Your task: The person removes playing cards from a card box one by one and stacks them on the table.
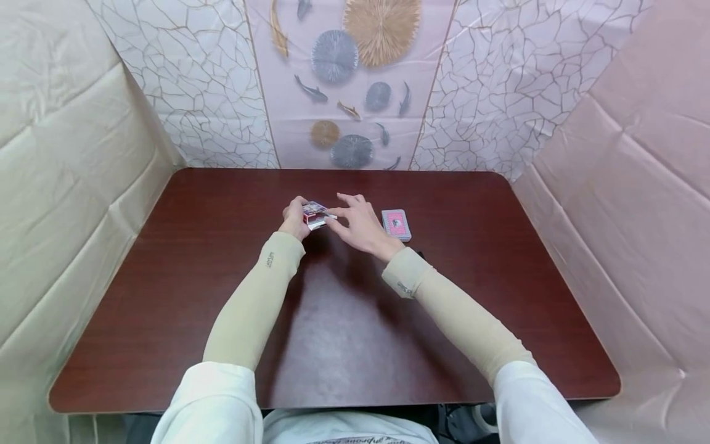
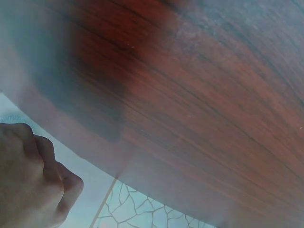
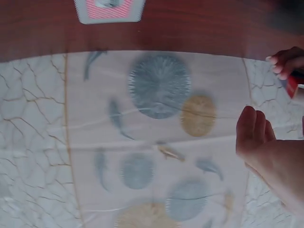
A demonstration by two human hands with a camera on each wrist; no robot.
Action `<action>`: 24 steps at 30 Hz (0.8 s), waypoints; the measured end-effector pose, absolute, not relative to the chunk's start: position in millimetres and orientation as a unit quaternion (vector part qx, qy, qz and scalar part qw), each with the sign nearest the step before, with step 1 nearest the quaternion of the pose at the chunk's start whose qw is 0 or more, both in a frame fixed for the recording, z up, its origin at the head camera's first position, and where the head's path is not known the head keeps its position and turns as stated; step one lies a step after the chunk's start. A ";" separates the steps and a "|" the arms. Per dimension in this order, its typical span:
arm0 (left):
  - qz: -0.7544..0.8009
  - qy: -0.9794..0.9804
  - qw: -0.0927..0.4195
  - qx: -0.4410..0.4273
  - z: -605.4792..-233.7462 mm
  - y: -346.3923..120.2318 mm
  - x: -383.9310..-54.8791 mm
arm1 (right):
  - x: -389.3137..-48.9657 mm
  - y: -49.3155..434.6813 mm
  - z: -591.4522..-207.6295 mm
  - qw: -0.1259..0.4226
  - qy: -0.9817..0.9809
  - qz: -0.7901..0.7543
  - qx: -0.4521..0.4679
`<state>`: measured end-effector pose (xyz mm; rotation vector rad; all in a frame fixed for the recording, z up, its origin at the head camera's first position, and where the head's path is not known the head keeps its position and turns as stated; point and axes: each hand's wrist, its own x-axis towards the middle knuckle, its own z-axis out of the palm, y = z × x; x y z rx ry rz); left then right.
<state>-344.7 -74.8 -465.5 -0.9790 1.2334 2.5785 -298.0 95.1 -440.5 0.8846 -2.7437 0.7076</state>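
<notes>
My left hand (image 1: 296, 219) grips a small card box (image 1: 314, 208), raised over the table, with a dark printed face, red edges and a pale flap at its near end. At that end, the thumb and index finger of my right hand (image 1: 360, 223) pinch the flap, the other fingers stretched out. A deck of playing cards (image 1: 396, 224) with pink, pale-bordered backs lies on the table to the right of that hand. The left wrist view shows the left hand (image 2: 31, 175) with bent knuckles, its box out of sight. Red box edges appear at the right wrist view's border.
The brown wooden table (image 1: 222, 290) has rounded corners. Behind it hangs a patterned cloth (image 1: 355, 80), and pale padded panels (image 1: 627, 203) stand at both sides. A small dark thing (image 1: 420, 254) shows beside the right wrist, mostly hidden.
</notes>
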 end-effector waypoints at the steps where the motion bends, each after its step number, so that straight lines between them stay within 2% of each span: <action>1: 0.853 0.408 0.057 -0.322 -465.1 -74.8 -344.7 | -297.5 91.3 -440.0 0.082 -0.920 0.234 0.304; 10: 0.861 0.395 0.061 -0.313 -467.7 -68.3 -347.9 | -298.5 82.7 -439.9 0.028 -0.932 0.203 0.300; 18: 0.864 0.395 0.054 -0.308 -470.3 -66.7 -347.5 | -296.8 83.9 -439.5 0.029 -0.925 0.224 0.305; 24: 0.851 0.414 0.066 -0.316 -468.8 -68.3 -344.9 | -300.0 80.1 -443.1 0.001 -0.935 0.199 0.294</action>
